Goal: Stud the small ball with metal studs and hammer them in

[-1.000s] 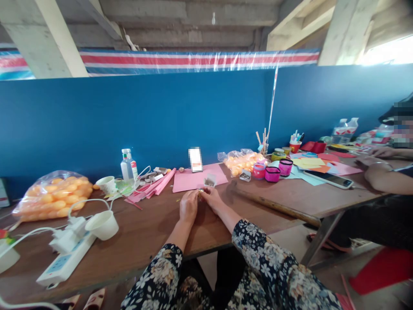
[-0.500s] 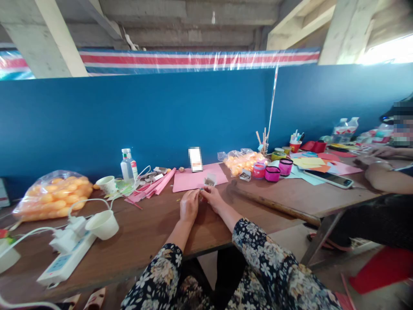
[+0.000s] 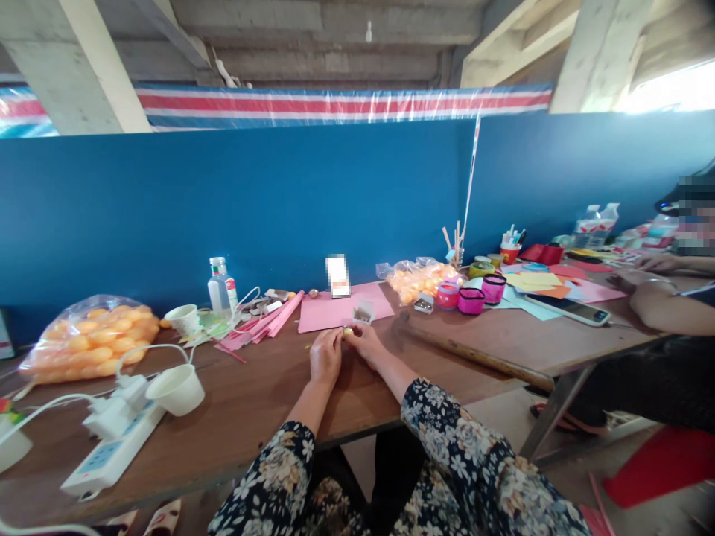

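Above the brown table (image 3: pixel 357 402), my left hand (image 3: pixel 325 357) and my right hand (image 3: pixel 363 345) meet with fingertips pinched together. A small shiny gold-coloured piece (image 3: pixel 347 330) shows between them, mostly covered by the fingers; its kind is too small to make out. Just beyond the right hand, a little open clear box (image 3: pixel 363 313) with small contents rests on a pink sheet (image 3: pixel 324 316). A phone (image 3: pixel 338 277) with a blurred screen stands upright at the back of that sheet. One small round metallic ball (image 3: pixel 313 292) lies at its left.
To the left are a bag of orange balls (image 3: pixel 92 339), paper cups (image 3: pixel 176 388), a power strip (image 3: pixel 112 450) and folded pink paper (image 3: pixel 276 321). Rightward lie another ball bag (image 3: pixel 421 279), pink tape-like rolls (image 3: pixel 472 300), coloured paper (image 3: pixel 536 281) and a co-worker's arm (image 3: pixel 664 301).
The gold-coloured piece shows more plainly between my fingertips, and the fingers have shifted slightly. Both hands stay in nearly the same place.
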Tool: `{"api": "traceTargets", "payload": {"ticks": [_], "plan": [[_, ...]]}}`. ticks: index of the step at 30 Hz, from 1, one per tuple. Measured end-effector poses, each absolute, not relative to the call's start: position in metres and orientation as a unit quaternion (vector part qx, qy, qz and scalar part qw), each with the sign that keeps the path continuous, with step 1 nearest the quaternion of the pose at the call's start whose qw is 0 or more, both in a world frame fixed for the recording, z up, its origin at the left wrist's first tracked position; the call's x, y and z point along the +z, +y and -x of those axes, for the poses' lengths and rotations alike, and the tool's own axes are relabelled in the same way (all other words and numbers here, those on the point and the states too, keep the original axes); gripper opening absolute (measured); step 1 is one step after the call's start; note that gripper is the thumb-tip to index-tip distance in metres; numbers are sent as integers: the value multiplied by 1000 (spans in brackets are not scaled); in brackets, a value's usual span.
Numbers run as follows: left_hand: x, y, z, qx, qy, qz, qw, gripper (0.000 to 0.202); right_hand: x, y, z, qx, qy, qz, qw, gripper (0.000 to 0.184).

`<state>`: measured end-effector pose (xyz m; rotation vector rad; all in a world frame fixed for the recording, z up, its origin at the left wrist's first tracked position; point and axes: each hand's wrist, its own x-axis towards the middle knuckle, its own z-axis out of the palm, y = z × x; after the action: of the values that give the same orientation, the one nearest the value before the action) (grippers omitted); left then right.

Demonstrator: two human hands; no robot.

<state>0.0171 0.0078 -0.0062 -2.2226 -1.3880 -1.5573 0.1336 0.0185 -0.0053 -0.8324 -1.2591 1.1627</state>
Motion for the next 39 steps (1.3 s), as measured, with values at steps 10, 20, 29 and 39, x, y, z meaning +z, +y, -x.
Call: {"api": "traceTargets", "payload": {"ticks": [10,20,29,39], "plan": [[-1,4,-19,-519,-452,724,50,25,-4,20,-134,529,-501,354,587,21],[-3,6,-18,-510,-444,733,63,26,1,14,-135,561,-494,337,572,23],[-3,7,-18,-524,-440,728,51,27,-4,22,-132,575,-435,356,595,28],[-2,5,-18,-514,-438,736,40,28,-4,17,-133,577,-465,313,594,35]]}}
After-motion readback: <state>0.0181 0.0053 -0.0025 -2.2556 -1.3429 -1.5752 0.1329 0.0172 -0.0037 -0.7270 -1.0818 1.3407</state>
